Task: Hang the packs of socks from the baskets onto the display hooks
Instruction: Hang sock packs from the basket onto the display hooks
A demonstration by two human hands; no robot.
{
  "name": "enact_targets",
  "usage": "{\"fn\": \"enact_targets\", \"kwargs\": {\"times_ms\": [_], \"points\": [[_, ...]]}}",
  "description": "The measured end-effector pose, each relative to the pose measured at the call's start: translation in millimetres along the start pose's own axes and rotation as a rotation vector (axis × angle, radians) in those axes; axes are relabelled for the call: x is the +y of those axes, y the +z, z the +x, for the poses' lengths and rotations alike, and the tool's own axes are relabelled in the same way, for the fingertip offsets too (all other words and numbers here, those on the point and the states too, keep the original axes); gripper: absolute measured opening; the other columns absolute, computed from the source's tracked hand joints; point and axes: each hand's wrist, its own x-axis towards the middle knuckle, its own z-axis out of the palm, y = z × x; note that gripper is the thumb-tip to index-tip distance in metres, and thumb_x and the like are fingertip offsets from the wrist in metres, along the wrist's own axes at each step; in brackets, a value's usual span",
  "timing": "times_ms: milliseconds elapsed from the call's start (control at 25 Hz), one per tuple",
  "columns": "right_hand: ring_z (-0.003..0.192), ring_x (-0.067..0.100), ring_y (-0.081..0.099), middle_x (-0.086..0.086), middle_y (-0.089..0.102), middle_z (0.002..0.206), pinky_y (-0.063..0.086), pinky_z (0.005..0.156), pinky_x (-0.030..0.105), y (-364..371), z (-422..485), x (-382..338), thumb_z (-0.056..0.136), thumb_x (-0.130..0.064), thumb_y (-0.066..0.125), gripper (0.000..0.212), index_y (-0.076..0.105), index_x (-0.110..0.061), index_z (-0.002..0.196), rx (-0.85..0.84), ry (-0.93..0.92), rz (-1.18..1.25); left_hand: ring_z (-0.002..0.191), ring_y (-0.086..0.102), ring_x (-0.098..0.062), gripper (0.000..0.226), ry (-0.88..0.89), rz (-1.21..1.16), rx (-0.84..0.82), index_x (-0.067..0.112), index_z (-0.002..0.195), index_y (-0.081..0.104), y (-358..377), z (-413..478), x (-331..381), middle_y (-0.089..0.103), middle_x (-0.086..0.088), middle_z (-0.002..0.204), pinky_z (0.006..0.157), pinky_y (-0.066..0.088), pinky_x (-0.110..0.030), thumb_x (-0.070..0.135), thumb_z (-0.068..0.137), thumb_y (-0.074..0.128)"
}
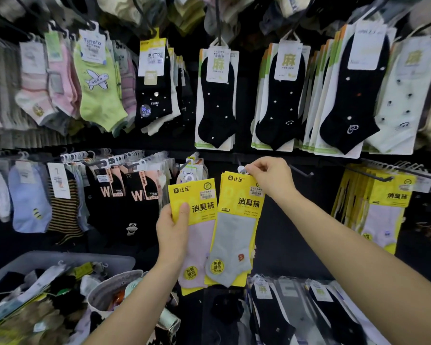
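Baskets sit at eight o'clock in my view: a grey bin (60, 257) and, just right of it, a round tub (115, 282), both holding loose sock packs. Moving right, my left hand (172, 227) grips a pink sock pack (199, 235) by the left edge of its yellow card, thumb pressed on the front and fingers curled behind. Just beside it hangs a grey sock pack (234, 225), with what looks like more cards stacked behind. My right hand (271, 180) pinches its top corner, next to the white hanger (241, 169). I cannot tell whether that hanger is already on a peg.

I judge these packs light and flat, with stiff card up top and soft, floppy sock below, and perhaps slippery under a wrapper. The card near the hanger is the place to hold. Gripped low, a pack would likely droop and swing.

For room, black socks (135, 195) hang close at nine o'clock of my left hand. A bare hook (302, 171) juts out at three o'clock of my right hand, with open space around it. Further right, a row of yellow packs (383, 195) fills its hook and crowds that side. The peg tips point toward me, so I would bring each hanger in straight.
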Motion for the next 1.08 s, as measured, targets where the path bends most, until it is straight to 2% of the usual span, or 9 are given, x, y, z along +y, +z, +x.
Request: {"fn": "enact_targets", "kwargs": {"times_ms": [160, 280, 360, 440, 560, 680, 800, 920, 1080], "points": [[0.07, 0.007, 0.058, -0.011, 0.062, 0.072, 0.049, 0.061, 0.027, 9, 5, 0, 0.084, -0.03, 0.066, 0.025, 0.061, -0.032, 0.06, -0.008, 0.039, -0.004, 0.075, 0.058, -0.012, 0.013, 0.022, 0.041, 0.018, 0.014, 0.085, 0.057, -15, 5, 3, 0.062, -0.002, 0.084, 0.063, 0.045, -0.023, 0.021, 0.094, 0.052], [0.074, 0.008, 0.059, -0.012, 0.062, 0.073, 0.049, 0.064, 0.027, 8, 7, 1, 0.085, -0.029, 0.066, 0.02, 0.062, -0.032, 0.065, -0.012, 0.05, -0.008, 0.074, 0.058, -0.011, 0.012, 0.028, 0.043, -0.024, 0.015, 0.086, 0.058, -18, 5, 8, 0.063, -0.003, 0.086, 0.062, 0.046, -0.022, 0.022, 0.094, 0.052], [0.075, 0.004, 0.059, -0.014, 0.062, 0.075, 0.05, 0.066, 0.025, 5, 3, 0, 0.085, -0.025, 0.064, 0.014, 0.063, -0.03, 0.072, 0.075, 0.015, 0.032, 0.075, 0.059, -0.012, 0.013, 0.037, 0.071, -0.061, 0.014, 0.086, 0.059, -17, 3, 10, 0.065, -0.005, 0.086, 0.062, 0.047, -0.022, 0.023, 0.093, 0.053], [0.068, -0.001, 0.058, -0.013, 0.062, 0.071, 0.046, 0.059, 0.014, 2, -7, -5, 0.085, -0.026, 0.062, 0.015, 0.062, -0.031, 0.071, 0.123, -0.096, 0.098, 0.074, 0.062, -0.011, 0.013, 0.05, 0.095, -0.114, 0.018, 0.082, 0.06, -12, -2, 11, 0.067, -0.003, 0.083, 0.063, 0.049, -0.023, 0.023, 0.092, 0.055], [0.064, -0.012, 0.055, -0.016, 0.061, 0.064, 0.039, 0.055, 0.002, 7, -26, -10, 0.083, -0.032, 0.065, 0.017, 0.063, -0.032, 0.067, -0.027, -0.225, 0.062, 0.069, 0.063, -0.004, 0.013, 0.089, 0.127, -0.222, 0.023, 0.079, 0.062, 2, -13, 13, 0.068, 0.003, 0.078, 0.063, 0.05, -0.02, 0.021, 0.091, 0.057], [0.063, -0.003, 0.057, -0.013, 0.063, 0.066, 0.042, 0.06, 0.011, 9, -37, 1, 0.083, -0.024, 0.066, 0.013, 0.069, -0.022, 0.071, -0.1, -0.177, 0.076, 0.063, 0.06, 0.004, 0.014, 0.101, 0.134, -0.287, 0.023, 0.077, 0.06, 21, -23, 13, 0.065, 0.009, 0.069, 0.056, 0.046, -0.014, 0.02, 0.091, 0.058], [0.066, 0.006, 0.057, -0.007, 0.064, 0.067, 0.046, 0.062, 0.021, 0, -38, 13, 0.085, -0.021, 0.065, 0.019, 0.068, -0.022, 0.066, -0.111, -0.078, 0.201, 0.06, 0.058, 0.008, 0.014, 0.116, 0.156, -0.316, 0.02, 0.077, 0.058, 36, -26, 10, 0.062, 0.009, 0.067, 0.052, 0.042, -0.007, 0.021, 0.091, 0.058], [0.067, 0.008, 0.058, -0.004, 0.066, 0.071, 0.048, 0.063, 0.025, -10, -36, 20, 0.084, -0.025, 0.067, 0.019, 0.067, -0.027, 0.065, -0.171, -0.069, 0.228, 0.072, 0.064, -0.002, 0.015, 0.063, 0.148, -0.361, 0.011, 0.087, 0.061, 47, -25, 7, 0.068, 0.002, 0.081, 0.061, 0.051, -0.016, 0.025, 0.091, 0.057], [0.067, 0.006, 0.056, -0.007, 0.064, 0.072, 0.046, 0.062, 0.023, -14, -24, 25, 0.084, -0.022, 0.066, 0.02, 0.064, -0.027, 0.066, -0.132, -0.061, 0.121, 0.072, 0.059, -0.012, 0.017, -0.002, 0.15, -0.385, 0.015, 0.078, 0.055, 61, -24, 7, 0.063, -0.001, 0.078, 0.066, 0.049, -0.028, 0.023, 0.093, 0.054]]}}
